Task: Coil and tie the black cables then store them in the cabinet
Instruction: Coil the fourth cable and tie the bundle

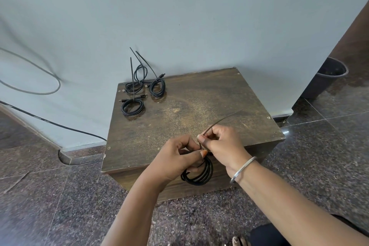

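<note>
At lower centre, a black cable coil [198,173] of several loops is being gripped by the left hand [175,158] while its zip tie [217,121] is being pinched by the right hand [221,142], with 3 tied coils [139,94] lying upper left on the wooden cabinet [199,110].

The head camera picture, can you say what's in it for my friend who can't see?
Two hands work over a wooden cabinet: the left hand holds a coiled black cable while the right hand pulls a cable tie around it. Three tied coils sit at the cabinet's far left corner by the wall.
</note>
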Demonstrator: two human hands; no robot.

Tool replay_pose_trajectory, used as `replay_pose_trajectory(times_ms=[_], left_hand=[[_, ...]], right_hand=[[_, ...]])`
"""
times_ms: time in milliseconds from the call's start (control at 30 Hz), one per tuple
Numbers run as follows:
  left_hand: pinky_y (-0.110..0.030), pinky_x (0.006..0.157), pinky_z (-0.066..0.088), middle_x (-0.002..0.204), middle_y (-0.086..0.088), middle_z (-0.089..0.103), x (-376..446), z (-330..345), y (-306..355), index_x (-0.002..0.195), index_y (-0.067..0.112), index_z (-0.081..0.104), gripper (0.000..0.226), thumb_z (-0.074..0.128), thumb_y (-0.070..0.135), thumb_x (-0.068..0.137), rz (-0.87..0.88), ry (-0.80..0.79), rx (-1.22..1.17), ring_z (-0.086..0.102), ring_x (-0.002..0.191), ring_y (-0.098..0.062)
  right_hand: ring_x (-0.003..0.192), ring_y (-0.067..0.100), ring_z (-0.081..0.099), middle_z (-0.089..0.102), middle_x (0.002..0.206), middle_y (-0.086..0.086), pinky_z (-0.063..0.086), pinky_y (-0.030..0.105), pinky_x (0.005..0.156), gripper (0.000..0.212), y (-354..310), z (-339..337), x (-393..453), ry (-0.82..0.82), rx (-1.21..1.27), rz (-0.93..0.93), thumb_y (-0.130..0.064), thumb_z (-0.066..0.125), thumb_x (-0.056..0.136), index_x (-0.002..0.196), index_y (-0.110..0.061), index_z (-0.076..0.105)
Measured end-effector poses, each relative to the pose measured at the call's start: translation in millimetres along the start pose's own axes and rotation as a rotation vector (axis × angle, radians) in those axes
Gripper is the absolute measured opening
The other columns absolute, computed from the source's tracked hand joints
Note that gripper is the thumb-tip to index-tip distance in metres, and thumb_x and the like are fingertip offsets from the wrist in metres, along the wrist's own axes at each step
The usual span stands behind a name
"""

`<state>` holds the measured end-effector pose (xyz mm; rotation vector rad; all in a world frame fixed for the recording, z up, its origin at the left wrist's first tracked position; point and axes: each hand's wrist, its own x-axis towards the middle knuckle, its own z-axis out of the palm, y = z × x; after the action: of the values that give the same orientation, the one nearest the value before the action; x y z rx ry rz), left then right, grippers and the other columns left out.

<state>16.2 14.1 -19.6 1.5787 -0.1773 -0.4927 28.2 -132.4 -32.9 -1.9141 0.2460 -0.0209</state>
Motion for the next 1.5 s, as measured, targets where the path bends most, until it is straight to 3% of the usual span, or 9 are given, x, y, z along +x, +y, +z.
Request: replay_pose_trajectory(times_ms=[133,233,333,567,767,900,1000,1333,1500], left_hand=[[-0.028,0.061,0.052,0.072,-0.011,0.066,0,6,-4,0.087,0.002,0.063,0.020,0.072,0.019,0.083,0.008,0.075,0.013,0.060,0.062,-0.016],[-0.040,0.078,0.055,0.085,-0.011,0.071,3,5,-7,0.091,0.011,0.068,0.013,0.073,0.018,0.082,-0.016,0.074,0.027,0.066,0.080,-0.019],[-0.034,0.072,0.058,0.090,-0.015,0.072,5,3,-8,0.093,0.010,0.067,0.012,0.072,0.012,0.082,-0.050,0.065,-0.007,0.067,0.079,-0.017],[-0.020,0.063,0.054,0.080,-0.003,0.073,4,1,-7,0.091,0.013,0.070,0.010,0.070,0.008,0.083,-0.077,0.077,-0.066,0.069,0.075,-0.010],[-0.021,0.063,0.055,0.073,0.001,0.071,3,1,-6,0.093,0.009,0.070,0.012,0.071,0.006,0.082,-0.068,0.075,-0.133,0.066,0.070,-0.009],[-0.018,0.059,0.054,0.072,0.000,0.071,4,0,-4,0.096,0.005,0.068,0.016,0.071,0.004,0.081,-0.051,0.073,-0.175,0.066,0.067,-0.007],[-0.018,0.059,0.054,0.070,0.000,0.071,4,0,-3,0.099,0.004,0.067,0.019,0.071,0.006,0.081,-0.047,0.078,-0.184,0.066,0.066,-0.008],[-0.020,0.057,0.056,0.072,-0.005,0.070,9,-7,-5,0.095,0.005,0.067,0.015,0.070,0.003,0.080,-0.026,0.261,-0.394,0.065,0.061,-0.011],[-0.018,0.055,0.055,0.075,-0.008,0.071,11,-14,-6,0.096,0.005,0.066,0.017,0.069,0.003,0.079,-0.036,0.358,-0.520,0.067,0.061,-0.009]], right_hand=[[0.062,0.009,0.057,0.063,0.064,0.001,0.047,0.025,0.063,0.020,-4,-11,3,-0.109,0.146,0.036,-0.013,0.073,0.080,0.064,-0.013,0.061],[0.055,0.003,0.055,0.061,0.059,-0.002,0.045,0.016,0.058,0.017,-5,-19,6,-0.141,0.237,0.064,-0.012,0.072,0.081,0.068,-0.009,0.062],[0.059,0.006,0.055,0.061,0.064,0.000,0.044,0.011,0.052,0.013,-8,-24,5,-0.206,0.305,0.126,-0.013,0.071,0.081,0.071,-0.009,0.063],[0.085,0.019,0.062,0.068,0.092,0.014,0.050,0.036,0.086,0.005,-9,-29,5,-0.302,0.428,0.253,-0.013,0.071,0.080,0.079,-0.010,0.067],[0.072,0.015,0.064,0.068,0.080,0.006,0.052,0.026,0.066,0.010,-10,-29,5,-0.394,0.623,0.403,-0.016,0.068,0.081,0.085,-0.008,0.067],[0.067,0.019,0.061,0.065,0.075,0.005,0.053,0.029,0.064,0.012,-10,-29,4,-0.465,0.750,0.538,-0.021,0.069,0.079,0.080,-0.009,0.068],[0.071,0.021,0.061,0.063,0.080,0.006,0.051,0.033,0.075,0.014,-9,-29,5,-0.504,0.820,0.584,-0.021,0.070,0.076,0.082,-0.009,0.067],[0.095,0.026,0.061,0.065,0.103,0.012,0.048,0.039,0.093,0.036,-10,-24,2,-0.528,0.700,0.475,-0.027,0.074,0.072,0.104,-0.014,0.063],[0.093,0.015,0.064,0.070,0.104,0.004,0.050,0.029,0.081,0.047,-14,-22,-4,-0.567,0.538,0.382,-0.027,0.075,0.070,0.114,-0.015,0.063]])
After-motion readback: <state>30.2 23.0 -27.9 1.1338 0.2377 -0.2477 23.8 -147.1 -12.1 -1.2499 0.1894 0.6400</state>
